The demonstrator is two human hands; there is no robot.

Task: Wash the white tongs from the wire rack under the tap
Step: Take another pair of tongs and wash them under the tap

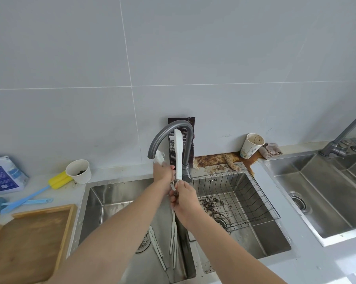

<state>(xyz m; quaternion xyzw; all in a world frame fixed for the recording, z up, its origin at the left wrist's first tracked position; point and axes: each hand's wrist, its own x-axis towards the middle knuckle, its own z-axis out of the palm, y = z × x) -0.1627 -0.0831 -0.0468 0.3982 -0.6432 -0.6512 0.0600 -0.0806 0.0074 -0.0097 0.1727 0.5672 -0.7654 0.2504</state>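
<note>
I hold the white tongs over the left basin of the double sink, spread apart with their tips up. One white arm stands upright in front of the grey tap. The other white tip sits right below the tap's spout. My left hand grips that arm just under the spout. My right hand is closed on the metal hinge end lower down. The wire rack hangs in the right basin with dark crumbs in it. Whether water runs I cannot tell.
Two more long tongs lie in the left basin near the drain. On the left counter are a wooden tray, bottle brushes, a paper cup and a blue bag. A second cup, a cloth and another sink are at the right.
</note>
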